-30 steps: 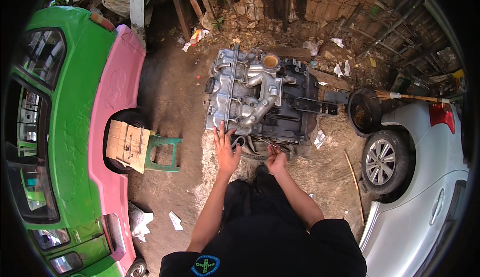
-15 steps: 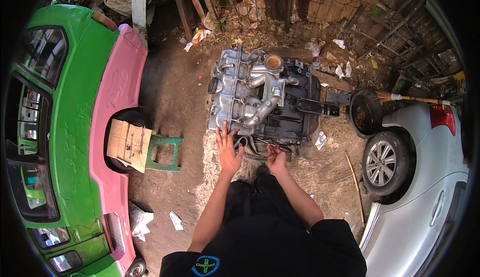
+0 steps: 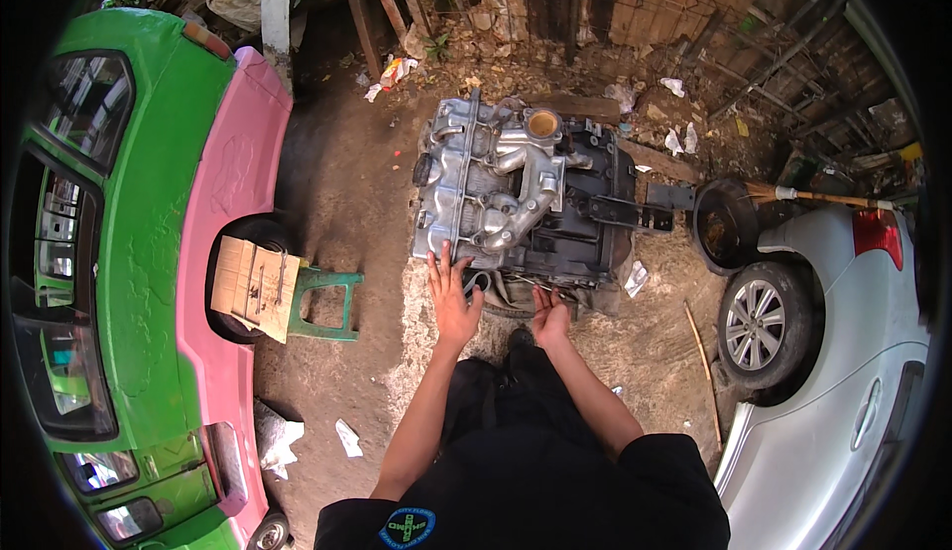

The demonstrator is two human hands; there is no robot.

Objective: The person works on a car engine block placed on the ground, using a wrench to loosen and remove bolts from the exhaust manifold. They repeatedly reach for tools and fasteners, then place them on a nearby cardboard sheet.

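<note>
A car engine [image 3: 501,188] stands on the ground in front of me, with a silvery cover and intake pipes on its left and dark parts on its right. My left hand [image 3: 454,302] is open, its fingertips resting on the near left edge of the metal cover. Beside its thumb is a round grey pipe opening [image 3: 480,281]. At the engine's near side my right hand [image 3: 551,316] is closed, fingers curled round a thin metal tool [image 3: 524,280] that points toward the engine's near face. The kind of tool is too small to make out, and its far end is unclear.
On the left, a green stool [image 3: 342,304] and a piece of cardboard [image 3: 238,287] bearing long thin metal parts stand by a green and pink van [image 3: 203,243]. A black basin [image 3: 716,228], a broom [image 3: 828,197] and a silver car [image 3: 843,391] are at right.
My right hand has turned slightly and its fingers have shifted on the thin tool. The left hand keeps its place on the engine.
</note>
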